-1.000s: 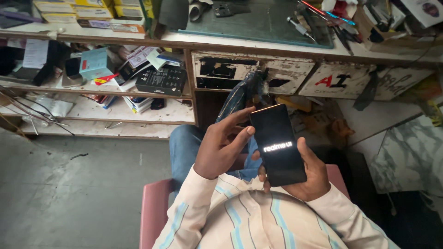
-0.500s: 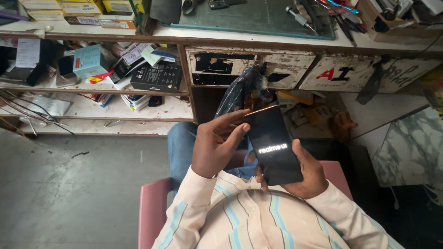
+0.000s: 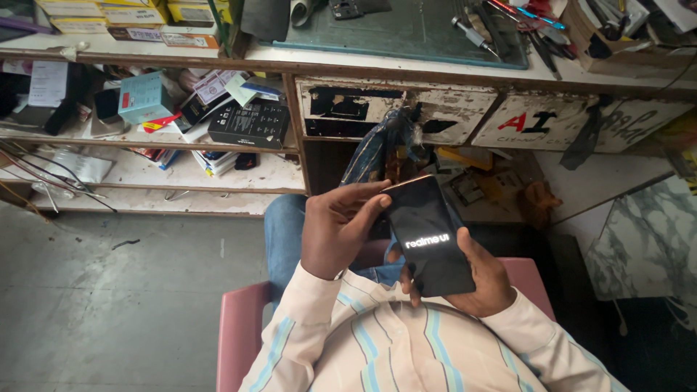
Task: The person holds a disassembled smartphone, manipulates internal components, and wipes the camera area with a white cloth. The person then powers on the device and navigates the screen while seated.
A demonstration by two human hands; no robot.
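I see the left hand (image 3: pixel 337 236) with its fingers (image 3: pixel 367 210) curled against the top left edge of the phone (image 3: pixel 428 236), the fingertips pressing its upper corner, so this hand is grasping the phone from the side. The right hand (image 3: pixel 483 279) cradles the phone from beneath, its thumb lying along the right edge and its fingertips showing under the lower left edge; it too is clenched on the phone.

The phone sits at the centre of the frame, just above the person's lap, tilted with its top end toward the upper left. It is a slim black slab with a glossy dark screen, a thin coppery line along its top rim, and a small white logo glowing at mid-screen; the remainder of the screen is black.

Below the hands I see striped sleeves (image 3: pixel 312 327), cream with pale blue lines, and a pink chair (image 3: pixel 236 334) at the lower edge. Blue jeans (image 3: pixel 283 232) show just left of the left hand.

Beyond the phone, toward the top of the frame, runs a worn counter (image 3: pixel 406 65) with a green mat (image 3: pixel 406 33) and hand tools (image 3: pixel 472 33) on it. In the upper left, shelves (image 3: pixel 145 138) hold small boxes (image 3: pixel 145 94) and papers. The grey floor (image 3: pixel 109 305) fills the lower left.
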